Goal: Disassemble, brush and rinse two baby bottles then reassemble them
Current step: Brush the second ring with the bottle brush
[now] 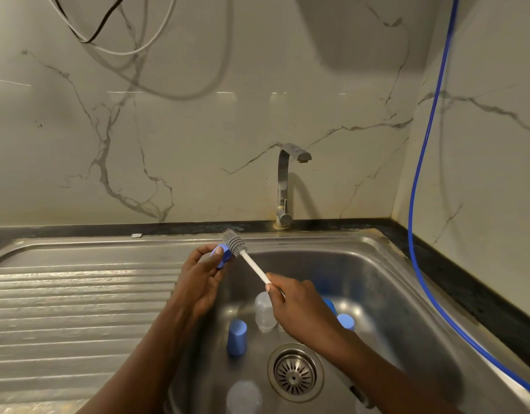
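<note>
Marble-veined wall panels back a steel sink (407, 294), whose faucet (284, 180) runs no water. The left hand (201, 282) pinches a blue screw ring (224, 256) at its fingertips. The right hand (299, 306) grips the white handle of a bottle brush (234, 242), its grey bristles touching the ring. Below the hands, in the basin, lie a clear bottle (265, 312), a blue cap (236, 337), another blue piece (345, 321) and a second clear piece (244, 397). Disassembly looks done and brushing is under way; rinsing and reassembly seem still to do.
</note>
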Tool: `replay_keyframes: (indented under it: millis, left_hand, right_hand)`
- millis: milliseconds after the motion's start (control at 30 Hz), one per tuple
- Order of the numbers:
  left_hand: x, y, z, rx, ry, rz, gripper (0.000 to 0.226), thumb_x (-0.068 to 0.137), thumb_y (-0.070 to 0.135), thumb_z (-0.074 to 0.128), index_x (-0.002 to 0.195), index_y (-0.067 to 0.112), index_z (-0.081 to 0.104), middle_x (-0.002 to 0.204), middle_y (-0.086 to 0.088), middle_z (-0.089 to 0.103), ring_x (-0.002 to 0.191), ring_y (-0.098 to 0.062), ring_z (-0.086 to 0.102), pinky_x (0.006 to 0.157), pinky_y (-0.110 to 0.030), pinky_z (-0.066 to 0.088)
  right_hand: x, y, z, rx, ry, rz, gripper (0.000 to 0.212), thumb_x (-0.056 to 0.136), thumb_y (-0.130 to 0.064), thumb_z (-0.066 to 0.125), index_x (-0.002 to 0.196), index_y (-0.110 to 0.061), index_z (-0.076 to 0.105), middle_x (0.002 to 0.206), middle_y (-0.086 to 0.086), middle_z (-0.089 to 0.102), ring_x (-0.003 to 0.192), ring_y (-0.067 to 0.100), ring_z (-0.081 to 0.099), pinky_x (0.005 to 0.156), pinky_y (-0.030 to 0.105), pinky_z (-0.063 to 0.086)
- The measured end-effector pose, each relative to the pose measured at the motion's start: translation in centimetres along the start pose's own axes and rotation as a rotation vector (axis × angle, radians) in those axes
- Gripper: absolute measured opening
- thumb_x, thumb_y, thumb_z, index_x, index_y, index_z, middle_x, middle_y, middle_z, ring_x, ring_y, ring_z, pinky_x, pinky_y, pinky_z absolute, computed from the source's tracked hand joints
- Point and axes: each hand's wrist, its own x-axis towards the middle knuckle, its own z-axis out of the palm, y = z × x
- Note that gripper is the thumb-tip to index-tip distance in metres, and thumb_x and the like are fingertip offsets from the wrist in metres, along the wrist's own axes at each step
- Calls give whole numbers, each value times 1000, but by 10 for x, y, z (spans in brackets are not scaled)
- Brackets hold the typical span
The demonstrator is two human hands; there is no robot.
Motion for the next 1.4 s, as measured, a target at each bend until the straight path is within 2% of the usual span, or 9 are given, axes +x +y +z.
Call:
replay_keyframes:
  millis: [133,400,567,667,767,867,1033,1233,1400]
  left_hand:
    - [-1,-3,3,80,-8,-31,10,97,2,52,97,11,57,107,-18,67,100,-32,66,87,-41,57]
    - [0,-3,-3,-2,-16,-58,6,98,10,54,96,8,60,104,-14,67,95,-23,68,85,-29,58]
    - [0,-2,0,74,-71,-31,8,97,5,53,95,11,58,101,-13,69,91,-22,71,87,-32,58]
    - [-1,-2,0,111,-85,-64,14,99,8,50,102,18,59,109,-9,68,101,-27,67,87,-41,53]
    - [-2,-2,1,69,-75,-86,25,101,6,44,120,15,58,117,-9,66,107,-27,64,89,-37,52]
    - [-2,-2,1,-3,-40,-101,30,100,15,51,128,6,57,122,-15,65,113,-27,63,96,-35,51]
    - [0,-1,-1,43,3,-51,21,102,20,50,115,9,62,121,-14,64,108,-23,64,99,-33,49]
    - [3,-3,-3,-14,-26,-31,26,103,11,43,125,7,57,125,-15,63,109,-26,64,94,-31,55]
    - [-2,-3,4,-43,-57,-97,21,100,15,51,117,5,60,117,-15,67,101,-23,70,79,-30,60]
  right_hand:
    - [3,8,-4,13,-4,64,22,100,-26,40,82,-18,49,65,-2,49,66,21,50,55,29,35]
    - [1,7,-1,-10,24,-11,18,100,-28,41,84,-22,49,59,-2,44,57,17,42,55,33,34]
    - [4,6,-4,10,6,51,19,99,-25,41,86,-16,52,66,0,51,69,28,50,61,36,40]
    - [2,9,-7,9,-41,100,22,100,-25,41,91,-15,58,77,4,59,75,29,55,60,35,44]
    - [1,12,-7,-2,-52,103,23,100,-26,40,93,-16,59,77,3,56,79,31,57,60,36,45]
    - [2,16,-2,-16,-39,81,21,100,-25,40,83,-19,52,74,3,53,80,32,55,64,37,42]
    - [3,15,4,-14,-1,37,31,99,-25,42,69,-29,35,65,-3,44,69,27,45,63,35,35]
    - [1,6,6,11,91,-63,16,99,-29,41,88,-22,50,58,-1,42,61,26,43,61,41,40]
    - [1,4,4,25,88,-74,18,100,-26,41,85,-23,49,56,-2,40,59,24,41,62,44,40]
